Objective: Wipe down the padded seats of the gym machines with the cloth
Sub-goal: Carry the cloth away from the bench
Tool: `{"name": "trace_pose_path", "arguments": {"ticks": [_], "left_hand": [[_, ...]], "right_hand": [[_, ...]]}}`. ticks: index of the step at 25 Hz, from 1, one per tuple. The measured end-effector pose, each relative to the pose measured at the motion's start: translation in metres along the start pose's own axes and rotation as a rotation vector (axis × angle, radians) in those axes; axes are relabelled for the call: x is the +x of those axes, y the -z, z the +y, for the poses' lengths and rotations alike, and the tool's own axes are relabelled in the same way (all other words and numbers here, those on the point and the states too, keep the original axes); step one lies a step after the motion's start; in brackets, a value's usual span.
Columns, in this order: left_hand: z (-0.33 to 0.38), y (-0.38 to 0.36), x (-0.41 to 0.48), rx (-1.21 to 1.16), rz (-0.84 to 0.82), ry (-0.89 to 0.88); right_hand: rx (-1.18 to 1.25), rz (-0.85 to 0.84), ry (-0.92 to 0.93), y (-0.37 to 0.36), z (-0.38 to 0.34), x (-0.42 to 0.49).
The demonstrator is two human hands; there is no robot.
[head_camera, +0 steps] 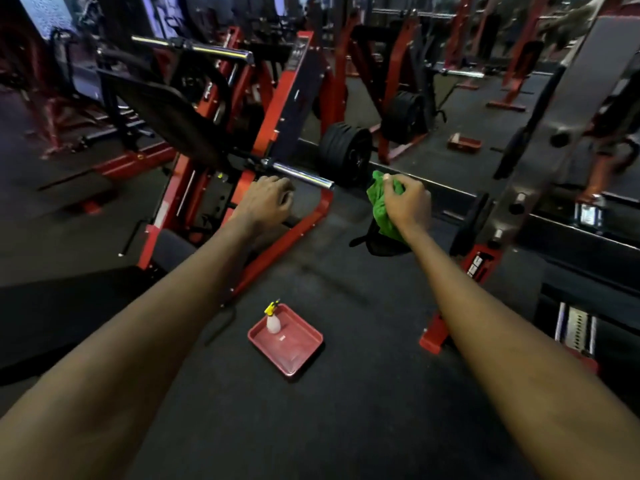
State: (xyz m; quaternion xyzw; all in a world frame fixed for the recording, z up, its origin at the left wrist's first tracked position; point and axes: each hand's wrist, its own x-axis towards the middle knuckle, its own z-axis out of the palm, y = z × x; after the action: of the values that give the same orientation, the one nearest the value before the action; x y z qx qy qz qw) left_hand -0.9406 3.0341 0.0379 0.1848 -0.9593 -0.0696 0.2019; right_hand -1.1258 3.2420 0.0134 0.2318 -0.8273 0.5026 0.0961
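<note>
My right hand (408, 202) grips a bunched green cloth (381, 202), held out in the air above the dark floor. My left hand (268, 202) is stretched forward with its fingers loosely curled and holds nothing; it hovers just below a chrome bar (301, 174) of a red machine. A black padded seat (62, 313) lies at the lower left, under my left forearm. A slanted black pad (166, 123) belongs to the red machine ahead on the left.
A red tray (298, 355) on the floor between my arms holds a white spray bottle (273, 320) with a yellow nozzle. Black weight plates (344, 152) sit on the bar ahead. Red machine frames stand left and right (478, 261). A mirror wall runs along the right.
</note>
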Motion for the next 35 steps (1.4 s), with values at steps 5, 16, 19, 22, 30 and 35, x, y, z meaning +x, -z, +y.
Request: {"name": "trace_pose_path", "arguments": {"ticks": [5, 16, 19, 22, 30, 35], "left_hand": [[-0.052, 0.005, -0.017, -0.021, 0.038, 0.061], [-0.211, -0.051, -0.019, -0.162, -0.174, 0.103], [-0.246, -0.081, -0.004, -0.188, -0.216, 0.126], [-0.274, -0.119, 0.014, -0.209, -0.253, 0.142], [-0.330, -0.231, 0.050, -0.313, -0.428, 0.228], [-0.378, -0.336, 0.046, -0.390, -0.555, 0.246]], "right_hand": [[0.034, -0.108, 0.037, -0.054, -0.031, -0.023], [-0.059, -0.233, -0.097, -0.220, -0.047, -0.063], [-0.095, -0.259, -0.142, -0.260, -0.031, -0.056], [-0.099, -0.282, -0.172, -0.300, -0.013, -0.040], [-0.187, -0.441, -0.300, -0.419, 0.072, -0.033], [-0.271, -0.552, -0.385, -0.502, 0.150, -0.065]]}}
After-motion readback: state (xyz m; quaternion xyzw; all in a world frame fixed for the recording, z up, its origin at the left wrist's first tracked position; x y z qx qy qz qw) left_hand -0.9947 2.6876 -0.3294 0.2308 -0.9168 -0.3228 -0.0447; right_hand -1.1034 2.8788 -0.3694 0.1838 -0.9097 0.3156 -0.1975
